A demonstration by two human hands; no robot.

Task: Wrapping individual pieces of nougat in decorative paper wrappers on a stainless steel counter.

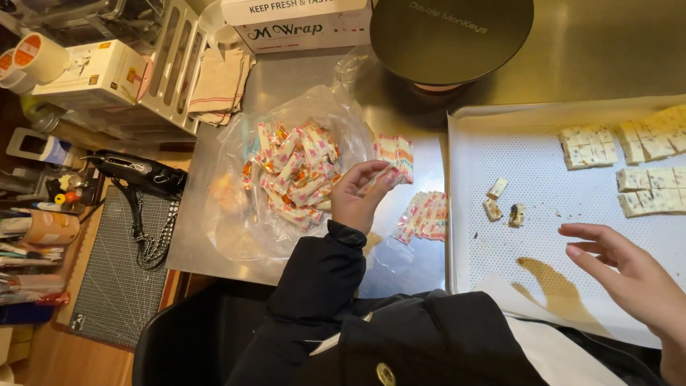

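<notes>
Left hand: (361,196) raised above the steel counter (314,86), sleeve dark; grip closed on a small stack of pink-and-white striped candy wrappers (395,156), pinched between thumb and fingertips.

Held wrappers: fanned out past the fingertips, up and to the right of the palm; long axis roughly upright in view, slightly tilted.

Right hand: (629,275) open, fingers spread and loose, nothing held; hovering over the lower right part of the white perforated baking tray (500,129).

Loose pieces: three small white nougat pieces (504,202) lying singly on the tray, up and to the left of the right hand's fingertips, between the two hands. Right hand nearer to them than left; tray edge lies between left hand and pieces.

Nougat slabs: cut white nougat blocks with dark flecks (629,168) in rows at the tray's far right, above the right hand, apart from the loose pieces.

Spare wrappers: second pile of striped wrappers (425,214) flat on the counter just right of the left hand, near the tray's left edge.

Finished pile: clear plastic bag of wrapped candies (296,171) just left of the left hand, mouth open.

Background: round black lid (450,36) at the far edge; black heat-sealing tool (139,175) on the left.
</notes>
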